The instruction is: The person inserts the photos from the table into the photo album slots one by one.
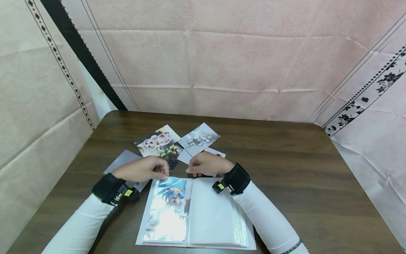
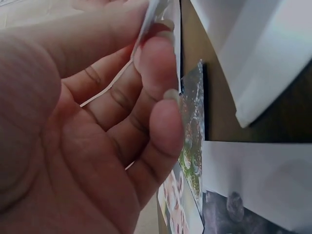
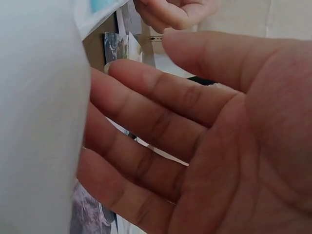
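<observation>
A white photo album (image 1: pixel 219 211) lies spread on the table. Its left page has a clear plastic sleeve (image 1: pixel 149 225) with a picture card (image 1: pixel 176 197) of a cartoon animal in blue; the right page is plain white. At the top of the left page my left hand (image 1: pixel 146 168) pinches the sleeve's thin upper edge (image 2: pixel 150 18) between thumb and forefinger. My right hand (image 1: pixel 207 164) hovers by the top edge of the right page. In the right wrist view its fingers (image 3: pixel 146 92) are loosely bent, the thumb stands apart, and nothing is held.
Beyond the album lie several loose picture cards, among them a pink animal card (image 1: pixel 155 141), a succulent card (image 1: pixel 171 152) and a pale grey card (image 1: pixel 200 138). A grey card (image 1: pixel 122 160) sits partly under my left forearm. Patterned cloth (image 1: pixel 222 63) hangs behind the wooden table (image 1: pixel 301 169).
</observation>
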### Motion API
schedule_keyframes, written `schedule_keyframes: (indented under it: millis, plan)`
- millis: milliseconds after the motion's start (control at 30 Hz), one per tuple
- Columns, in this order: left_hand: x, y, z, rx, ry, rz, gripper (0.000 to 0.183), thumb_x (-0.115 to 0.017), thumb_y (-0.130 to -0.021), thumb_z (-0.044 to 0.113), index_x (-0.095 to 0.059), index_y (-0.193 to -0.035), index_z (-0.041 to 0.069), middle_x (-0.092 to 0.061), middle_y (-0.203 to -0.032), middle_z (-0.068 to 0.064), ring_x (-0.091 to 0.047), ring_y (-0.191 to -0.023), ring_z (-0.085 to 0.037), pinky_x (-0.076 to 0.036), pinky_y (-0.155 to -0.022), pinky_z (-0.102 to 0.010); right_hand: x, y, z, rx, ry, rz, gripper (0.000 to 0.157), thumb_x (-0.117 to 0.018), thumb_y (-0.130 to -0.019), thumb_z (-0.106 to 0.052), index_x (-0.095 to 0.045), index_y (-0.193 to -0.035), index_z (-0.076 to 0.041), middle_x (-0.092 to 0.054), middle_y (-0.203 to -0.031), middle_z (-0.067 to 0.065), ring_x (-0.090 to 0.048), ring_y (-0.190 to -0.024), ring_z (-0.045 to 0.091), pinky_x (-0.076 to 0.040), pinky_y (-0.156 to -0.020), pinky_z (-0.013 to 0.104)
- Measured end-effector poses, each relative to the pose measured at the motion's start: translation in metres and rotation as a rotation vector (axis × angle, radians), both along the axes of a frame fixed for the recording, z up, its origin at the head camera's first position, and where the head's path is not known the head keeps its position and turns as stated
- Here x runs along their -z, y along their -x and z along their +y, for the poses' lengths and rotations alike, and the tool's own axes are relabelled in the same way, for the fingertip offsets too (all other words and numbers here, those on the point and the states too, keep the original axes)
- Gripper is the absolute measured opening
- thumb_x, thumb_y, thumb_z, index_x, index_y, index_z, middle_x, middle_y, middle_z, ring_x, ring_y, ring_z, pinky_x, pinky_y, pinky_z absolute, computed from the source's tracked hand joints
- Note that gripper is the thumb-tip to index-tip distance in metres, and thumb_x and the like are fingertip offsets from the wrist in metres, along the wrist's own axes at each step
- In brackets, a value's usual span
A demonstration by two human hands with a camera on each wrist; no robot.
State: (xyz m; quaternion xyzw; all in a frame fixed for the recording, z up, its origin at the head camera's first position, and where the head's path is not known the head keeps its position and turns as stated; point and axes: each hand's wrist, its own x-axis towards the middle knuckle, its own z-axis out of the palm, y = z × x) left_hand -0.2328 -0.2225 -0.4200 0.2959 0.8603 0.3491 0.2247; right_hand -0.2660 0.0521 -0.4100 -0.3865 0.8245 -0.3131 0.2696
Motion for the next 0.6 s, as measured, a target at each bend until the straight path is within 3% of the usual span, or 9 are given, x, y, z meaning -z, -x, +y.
schedule_keyframes:
  millis: [200,600]
  plan:
    - [0.0,-0.001,0.001,-0.004,-0.005,-0.004,0.008,-0.065,-0.09,0.025,-0.064,-0.095,0.02,-0.06,-0.08,0.0,-0.055,-0.071,-0.017,-0.046,-0.061,-0.028,0.001,-0.005,0.003,-0.02,-0.085,0.137,0.019,-0.056,-0.096,-0.024,-0.072,-0.093,-0.015,-0.065,-0.08,-0.002,-0.053,-0.068,0.01,-0.041,-0.06,0.022]
    - [0.002,-0.002,0.001,0.007,-0.005,0.023,0.01,-0.066,-0.09,0.019,-0.062,-0.099,0.018,-0.06,-0.083,0.0,-0.056,-0.075,-0.017,-0.048,-0.064,-0.029,-0.005,-0.021,0.013,-0.021,-0.121,0.242,0.016,-0.06,-0.094,-0.023,-0.073,-0.086,-0.018,-0.063,-0.074,-0.011,-0.05,-0.066,0.007,-0.041,-0.065,0.023]
